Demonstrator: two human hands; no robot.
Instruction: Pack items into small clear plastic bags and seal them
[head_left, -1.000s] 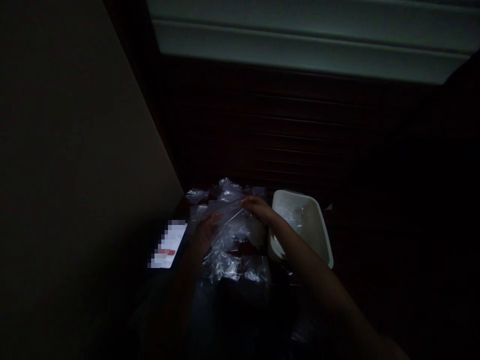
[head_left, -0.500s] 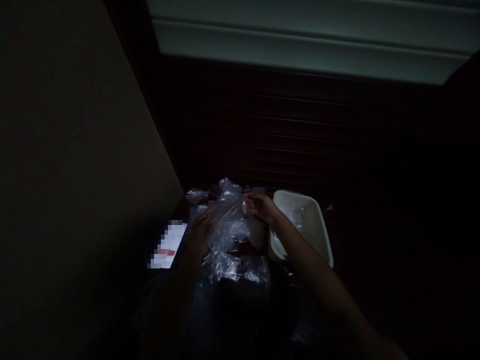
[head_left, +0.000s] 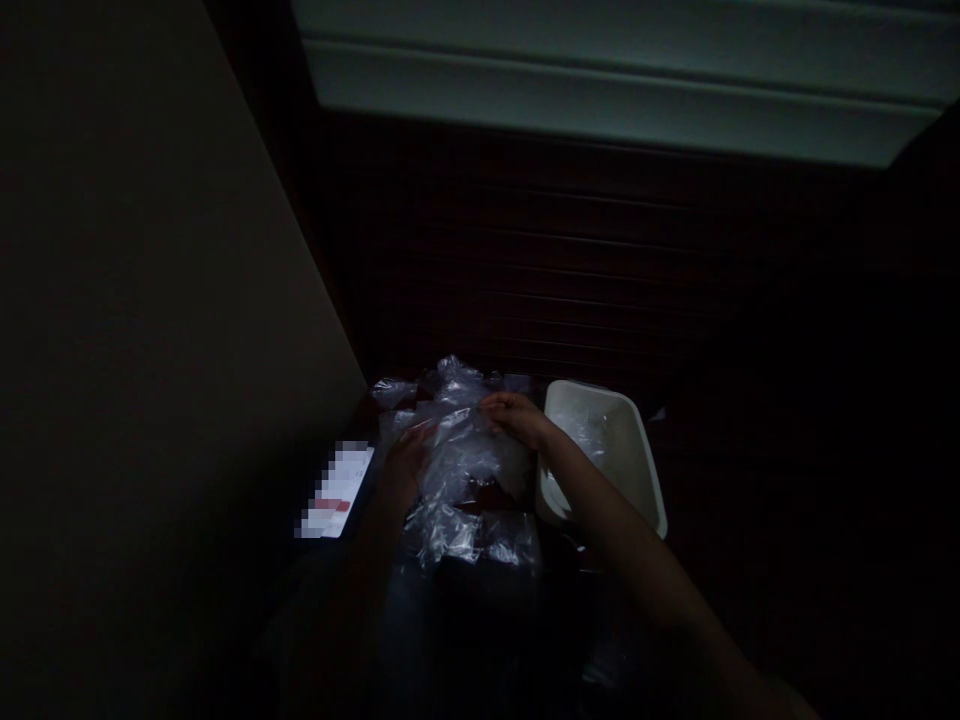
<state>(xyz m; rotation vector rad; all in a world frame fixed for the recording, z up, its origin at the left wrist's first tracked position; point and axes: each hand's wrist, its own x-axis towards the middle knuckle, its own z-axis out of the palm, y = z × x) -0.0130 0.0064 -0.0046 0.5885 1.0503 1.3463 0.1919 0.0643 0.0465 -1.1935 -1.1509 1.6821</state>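
In dim light, a crumpled clear plastic bag (head_left: 459, 450) is stretched between my two hands. My left hand (head_left: 405, 462) grips its left side, the fingers partly lost in shadow. At its upper right, my right hand (head_left: 517, 414) pinches the film with bent fingers. More clear plastic bags (head_left: 459, 375) lie heaped just behind, and another shiny bunch of plastic (head_left: 450, 530) lies nearer to me. The separate bags are hard to tell apart in the dark.
A white plastic bin (head_left: 634, 450) with some clear film in it stands right of the bags, under my right forearm. A lit phone (head_left: 341, 495) lies at the left. A wall (head_left: 150, 300) rises on the left, and dark slatted panels (head_left: 525, 250) stand behind.
My right hand has shifted slightly left and down with the film. The bag between my hands has changed its folds, and my left hand has barely moved.
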